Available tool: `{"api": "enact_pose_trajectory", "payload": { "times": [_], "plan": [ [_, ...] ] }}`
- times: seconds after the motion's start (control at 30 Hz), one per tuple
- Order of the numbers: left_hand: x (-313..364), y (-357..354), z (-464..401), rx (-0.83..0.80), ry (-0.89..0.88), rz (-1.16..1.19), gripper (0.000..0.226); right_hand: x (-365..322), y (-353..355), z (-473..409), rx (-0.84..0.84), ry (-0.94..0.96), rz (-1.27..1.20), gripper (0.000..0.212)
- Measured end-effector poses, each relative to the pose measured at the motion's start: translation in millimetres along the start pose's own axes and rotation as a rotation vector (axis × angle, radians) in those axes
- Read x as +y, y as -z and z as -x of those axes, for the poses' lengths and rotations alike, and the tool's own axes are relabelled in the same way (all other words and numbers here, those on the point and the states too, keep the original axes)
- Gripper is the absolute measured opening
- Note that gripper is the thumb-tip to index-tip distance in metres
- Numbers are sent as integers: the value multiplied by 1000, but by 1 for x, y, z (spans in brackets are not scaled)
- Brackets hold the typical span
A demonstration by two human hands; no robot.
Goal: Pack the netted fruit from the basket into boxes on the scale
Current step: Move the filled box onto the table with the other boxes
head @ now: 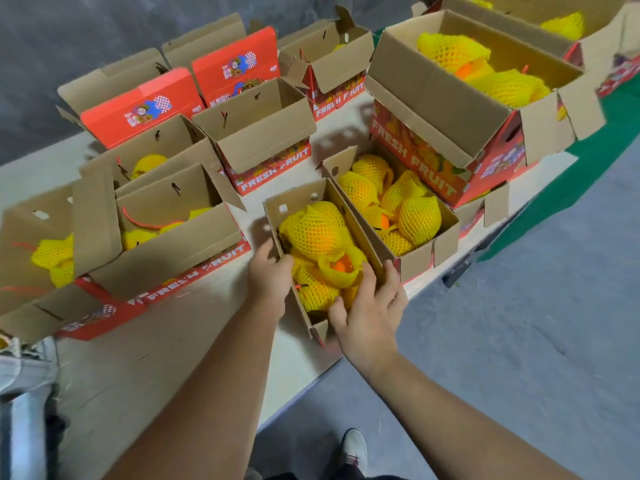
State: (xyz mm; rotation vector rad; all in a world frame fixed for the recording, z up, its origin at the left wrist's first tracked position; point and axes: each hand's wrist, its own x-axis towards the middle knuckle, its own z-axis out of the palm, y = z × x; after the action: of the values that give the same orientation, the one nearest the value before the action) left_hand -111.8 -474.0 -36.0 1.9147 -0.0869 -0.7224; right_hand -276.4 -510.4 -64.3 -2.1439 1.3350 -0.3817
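Note:
A small cardboard box [301, 202] stands open at the table's near edge, filled with orange fruit in yellow foam nets [313, 233]. My left hand [268, 275] grips the box's left wall, thumb inside the rim. My right hand [369, 313] holds the box's near right corner, fingers curled over the rim and touching a netted fruit. A second open box of netted fruit [401, 209] stands against its right side. No basket and no scale is in view.
Several red "FRESH FRUIT" boxes [263, 143] with open flaps crowd the pale table [156, 358], some holding netted fruit. A large box [450, 105] stands at the back right. Grey floor and a green strip [588, 174] lie to the right. My shoe [355, 448] shows below.

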Motion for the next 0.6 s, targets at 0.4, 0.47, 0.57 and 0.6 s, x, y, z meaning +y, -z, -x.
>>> {"api": "enact_pose_trajectory", "payload": {
  "times": [0.4, 0.47, 0.57, 0.6],
  "plan": [
    [-63, 32, 86, -108, -47, 120, 39, -24, -1, 9, 141, 73, -35, 74],
    [-45, 53, 76, -61, -106, 111, 34, -42, 0, 13, 135, 167, -32, 73],
    [-42, 81, 74, 5, -111, 137, 26, -69, 1, 15, 121, 278, -29, 73],
    [-47, 92, 76, 9, -99, 139, 25, -77, 0, 16, 115, 302, -46, 71]
  ]
}}
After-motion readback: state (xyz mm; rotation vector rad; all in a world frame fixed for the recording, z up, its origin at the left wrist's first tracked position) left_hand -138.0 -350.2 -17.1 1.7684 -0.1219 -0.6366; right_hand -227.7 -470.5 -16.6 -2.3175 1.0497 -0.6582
